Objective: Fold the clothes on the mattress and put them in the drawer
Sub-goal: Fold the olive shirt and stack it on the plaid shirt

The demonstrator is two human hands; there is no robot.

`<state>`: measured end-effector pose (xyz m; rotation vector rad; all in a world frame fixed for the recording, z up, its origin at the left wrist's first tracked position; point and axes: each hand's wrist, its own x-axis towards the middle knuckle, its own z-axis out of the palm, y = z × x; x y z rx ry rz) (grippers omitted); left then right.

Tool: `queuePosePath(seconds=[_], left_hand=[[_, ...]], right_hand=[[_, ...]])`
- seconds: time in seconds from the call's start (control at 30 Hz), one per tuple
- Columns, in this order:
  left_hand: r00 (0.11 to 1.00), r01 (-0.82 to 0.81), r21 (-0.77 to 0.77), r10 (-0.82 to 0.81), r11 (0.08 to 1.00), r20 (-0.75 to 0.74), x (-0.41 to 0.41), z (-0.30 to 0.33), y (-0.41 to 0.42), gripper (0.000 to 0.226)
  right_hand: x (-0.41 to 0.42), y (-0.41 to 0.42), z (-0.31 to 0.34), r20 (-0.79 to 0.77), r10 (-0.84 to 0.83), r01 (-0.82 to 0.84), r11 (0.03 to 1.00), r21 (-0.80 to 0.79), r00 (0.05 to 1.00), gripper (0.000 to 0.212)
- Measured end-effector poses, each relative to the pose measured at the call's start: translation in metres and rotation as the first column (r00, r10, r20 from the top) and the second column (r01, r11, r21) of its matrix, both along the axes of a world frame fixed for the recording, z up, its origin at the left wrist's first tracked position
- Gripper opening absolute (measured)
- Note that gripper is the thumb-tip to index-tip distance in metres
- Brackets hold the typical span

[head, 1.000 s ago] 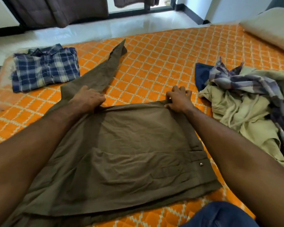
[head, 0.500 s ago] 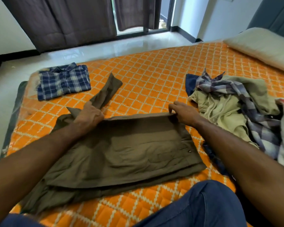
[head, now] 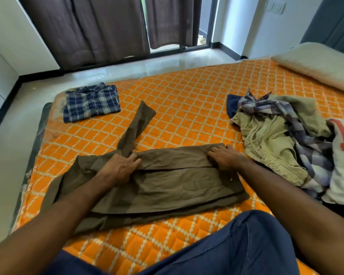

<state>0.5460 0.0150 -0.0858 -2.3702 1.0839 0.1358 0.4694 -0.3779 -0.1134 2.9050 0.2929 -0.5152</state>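
The olive-brown trousers (head: 167,181) lie half-folded on the orange mattress (head: 187,108). The left hand (head: 120,167) and right hand (head: 223,156) pinch the folded edge; that edge should be drawn level and one stray leg tucked in.

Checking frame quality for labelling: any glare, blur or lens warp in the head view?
Head view: daylight glare on the floor under the curtains; wide-angle bending at the edges, so walls lean; trousers, both hands and the plaid shirt are sharp; soft shadows only, none hiding the clothes pile.
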Motion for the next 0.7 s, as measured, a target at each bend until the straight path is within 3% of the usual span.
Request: queuePosePath(seconds=[0.1, 0.13, 0.2, 0.3, 0.37, 0.4, 0.43, 0.5, 0.6, 0.7], left_hand=[[0.976, 0.213, -0.392, -0.179, 0.895, 0.123, 0.006, 0.016, 0.034, 0.047], [0.977, 0.202, -0.517, -0.137, 0.832, 0.160, 0.010, 0.017, 0.048, 0.041], [0.986, -0.074, -0.633, 0.152, 0.771, 0.069, 0.019, 0.013, 0.081, 0.038], [0.852, -0.521, -0.451, 0.470, 0.724, -0.229, 0.030, 0.000, 0.114, 0.060], [0.815, -0.575, -0.343, 0.482, 0.743, -0.321, 0.033, -0.008, 0.123, 0.096], [0.821, -0.565, -0.367, 0.459, 0.739, -0.340, 0.032, -0.010, 0.123, 0.108], [0.818, -0.571, -0.419, 0.445, 0.706, -0.365, 0.031, -0.013, 0.123, 0.111], [0.791, -0.610, -0.504, 0.427, 0.612, -0.438, 0.030, -0.020, 0.123, 0.095], [0.715, -0.697, -0.553, 0.378, 0.457, -0.588, 0.031, -0.037, 0.126, 0.076], [0.574, -0.818, -0.522, 0.318, 0.240, -0.754, 0.034, -0.050, 0.137, 0.060]], right_hand=[[0.018, 0.015, 0.011, 0.023, -0.063, 0.059, 0.989, 0.138, 0.998, 0.032], [0.026, 0.024, 0.011, 0.024, -0.104, 0.096, 0.970, 0.221, 0.994, 0.032], [0.043, 0.057, 0.010, 0.004, -0.158, 0.142, 0.896, 0.420, 0.987, 0.031], [0.071, 0.116, 0.018, -0.018, -0.155, 0.134, 0.777, 0.615, 0.988, 0.051], [0.092, 0.157, 0.025, -0.004, -0.082, 0.064, 0.748, 0.660, 0.997, 0.062], [0.102, 0.176, 0.027, 0.011, -0.030, 0.015, 0.749, 0.662, 0.999, 0.068], [0.113, 0.196, 0.029, 0.043, 0.032, -0.052, 0.765, 0.642, 0.999, 0.075], [0.135, 0.229, 0.032, 0.158, 0.167, -0.226, 0.826, 0.517, 0.973, 0.085], [0.156, 0.257, 0.044, 0.298, 0.342, -0.395, 0.908, 0.138, 0.891, 0.082], [0.178, 0.270, 0.041, 0.239, 0.530, -0.499, 0.848, -0.181, 0.814, 0.086]])
